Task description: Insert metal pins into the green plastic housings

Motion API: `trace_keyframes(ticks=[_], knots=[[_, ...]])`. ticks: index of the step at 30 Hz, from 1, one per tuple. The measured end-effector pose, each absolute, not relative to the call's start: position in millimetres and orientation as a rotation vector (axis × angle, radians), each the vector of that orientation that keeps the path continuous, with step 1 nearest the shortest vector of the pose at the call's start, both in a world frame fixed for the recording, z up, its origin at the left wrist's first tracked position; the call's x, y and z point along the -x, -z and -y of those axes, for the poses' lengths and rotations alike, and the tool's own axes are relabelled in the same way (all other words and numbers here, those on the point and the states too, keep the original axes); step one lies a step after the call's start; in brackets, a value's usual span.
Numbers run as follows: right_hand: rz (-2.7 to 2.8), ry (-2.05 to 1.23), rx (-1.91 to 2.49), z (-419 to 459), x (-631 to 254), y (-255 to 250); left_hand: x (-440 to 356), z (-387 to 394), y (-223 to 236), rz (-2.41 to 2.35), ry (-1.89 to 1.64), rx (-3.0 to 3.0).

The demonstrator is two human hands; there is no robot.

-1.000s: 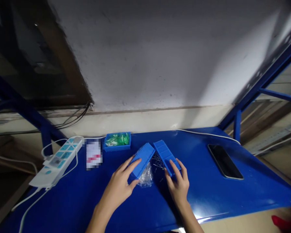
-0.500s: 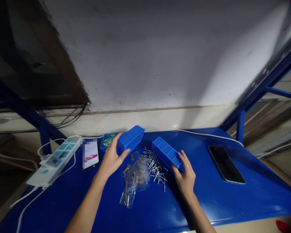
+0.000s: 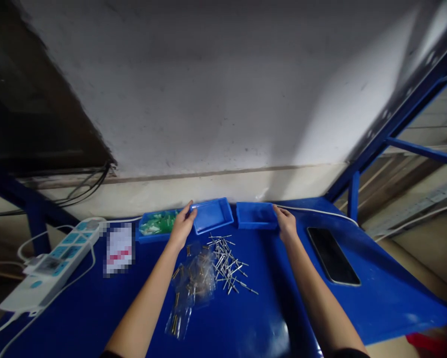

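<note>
My left hand [image 3: 183,226] grips the left end of an empty blue plastic bin [image 3: 213,216], which is tilted with its inside facing me. The right end of a second empty blue bin [image 3: 257,215] is pinched by my right hand [image 3: 285,223]; this bin is at the back of the table. Left of my left hand is a third blue bin [image 3: 149,239] with green and whitish small pieces [image 3: 160,222] in it. In front of the bins lie a loose pile of silver pop rivets [image 3: 229,263] and clear plastic bags [image 3: 197,278] of brass-coloured fasteners.
A white power strip [image 3: 55,263] with cables lies at the left, beside a phone [image 3: 119,248] with a lit, blurred screen. A dark phone [image 3: 333,256] rests on the blue table [image 3: 395,298] at right. Behind stands a wall [image 3: 223,124]; blue frame posts [image 3: 353,194] flank the table.
Both bins have been turned from underside up to opening toward me and brought to the back of the table. My hands moved back with them, and the view shifted slightly right.
</note>
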State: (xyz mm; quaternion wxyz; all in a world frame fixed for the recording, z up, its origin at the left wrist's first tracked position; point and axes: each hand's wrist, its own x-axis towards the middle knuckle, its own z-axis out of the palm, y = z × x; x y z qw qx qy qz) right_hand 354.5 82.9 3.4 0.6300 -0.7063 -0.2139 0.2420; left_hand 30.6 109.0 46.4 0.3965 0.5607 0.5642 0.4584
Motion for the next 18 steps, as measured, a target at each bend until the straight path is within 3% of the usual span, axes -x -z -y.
trace_keyframes(ticks=[9,18], knots=[[0.579,-0.495,1.642,-83,-341,19,-52,-140,-26,-1.547,-1.063,-1.545],[0.561,-0.430,1.634,-113,-330,20,-18,-100,-66,-1.653,-1.229,-2.080]])
